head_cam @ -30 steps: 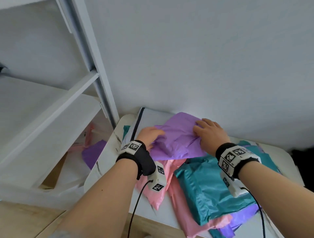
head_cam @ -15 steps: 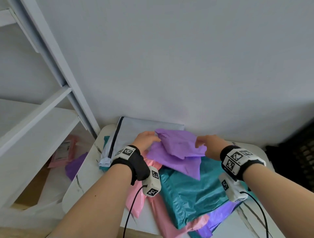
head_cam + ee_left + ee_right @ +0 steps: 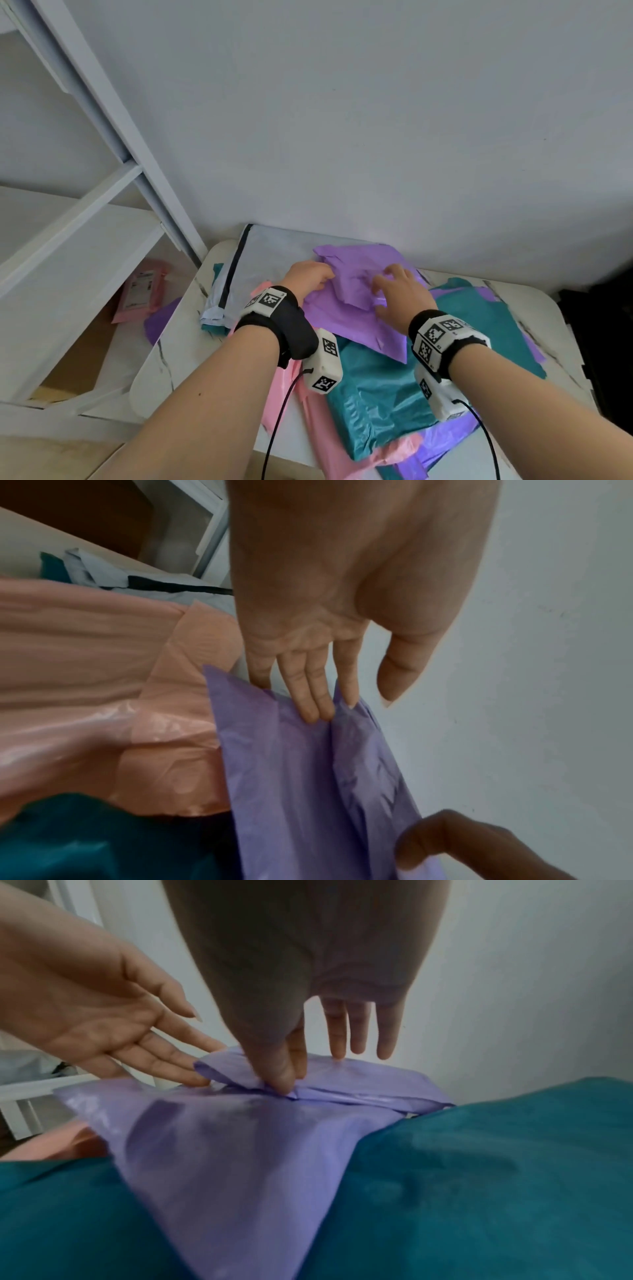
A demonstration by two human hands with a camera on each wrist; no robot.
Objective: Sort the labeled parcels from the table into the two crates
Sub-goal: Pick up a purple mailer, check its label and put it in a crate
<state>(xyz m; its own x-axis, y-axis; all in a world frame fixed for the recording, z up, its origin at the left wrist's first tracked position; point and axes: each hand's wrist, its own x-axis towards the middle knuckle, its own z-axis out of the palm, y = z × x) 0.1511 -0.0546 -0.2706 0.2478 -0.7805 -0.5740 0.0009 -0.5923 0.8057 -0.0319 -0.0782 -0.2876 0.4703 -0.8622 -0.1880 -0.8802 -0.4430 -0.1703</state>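
Purple parcel (image 3: 356,308) lies under both hands: left (image 3: 310,275) flat, right (image 3: 399,294) pinching it.

Crumpled purple parcel (image 3: 356,308) topmost on heap, overlapping teal parcel (image 3: 380,394) and pink parcel (image 3: 291,387); grey parcel (image 3: 270,260) flat behind.

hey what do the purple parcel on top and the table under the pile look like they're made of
Purple parcel: looks like thin, soft plastic film with a slight sheen; it creases and bunches under the right hand.
Table: a white top with dark veins, marble-look; whether stone or laminate can't be told.
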